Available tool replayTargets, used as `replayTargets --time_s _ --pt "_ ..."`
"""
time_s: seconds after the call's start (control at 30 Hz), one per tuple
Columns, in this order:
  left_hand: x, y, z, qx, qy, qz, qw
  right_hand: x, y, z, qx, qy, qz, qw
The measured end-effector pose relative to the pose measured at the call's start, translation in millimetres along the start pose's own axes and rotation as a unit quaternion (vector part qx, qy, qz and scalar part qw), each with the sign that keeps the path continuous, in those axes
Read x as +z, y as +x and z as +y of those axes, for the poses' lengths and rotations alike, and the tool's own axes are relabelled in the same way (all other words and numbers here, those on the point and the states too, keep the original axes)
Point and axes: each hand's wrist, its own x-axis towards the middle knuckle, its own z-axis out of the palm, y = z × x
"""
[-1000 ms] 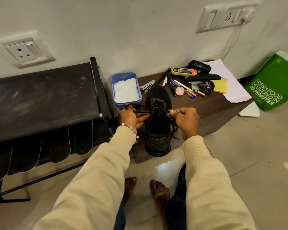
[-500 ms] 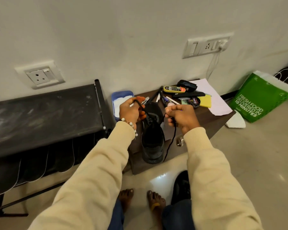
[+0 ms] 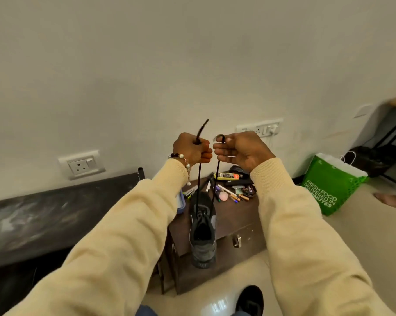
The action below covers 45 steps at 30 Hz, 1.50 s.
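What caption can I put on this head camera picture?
Left hand and right hand hold both ends of a thin black shoelace above a dark grey sneaker on a brown wooden cabinet.

green bag (image 3: 329, 188) | "FRESH FOOD DELIVERED IN ... MINUTES" | number hidden

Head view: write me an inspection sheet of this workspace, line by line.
Surface: brown cabinet top, partly bare at the front.
Job's things: black shoe on the cabinet, heel over the front edge; its shoelace pulled up in two strands.
Clutter: pens, round dark tin, blue tub behind the shoe.
Grippers: left hand fists one lace end; right hand pinches the other; both raised, close together.
Cables: white plug in a wall socket, its lead faint below.
Surroundings: black shoe rack to the left, green bag to the right, second shoe on the floor.
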Motion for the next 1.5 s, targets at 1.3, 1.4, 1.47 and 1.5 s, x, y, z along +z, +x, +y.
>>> replayTargets --time_s 1.3,1.4,1.47,1.5 --pt "1.9 9.9 25.0 0.126 0.181 -0.104 0.970 -5.3 21.2 -50.6 -0.187 -0.075 0.075 0.976" --pt "-1.3 11.4 18.6 0.128 0.190 -0.074 0.971 -21.7 20.5 -46.9 -0.170 -0.057 0.068 0.981" --pt "-4.4 13.4 20.0 0.135 0.188 -0.059 0.971 -34.2 19.4 -36.8 -0.150 -0.025 0.062 0.986" --pt "-6.0 14.2 21.3 0.141 0.194 -0.055 0.969 -39.4 19.4 -27.9 -0.137 -0.003 0.058 0.989"
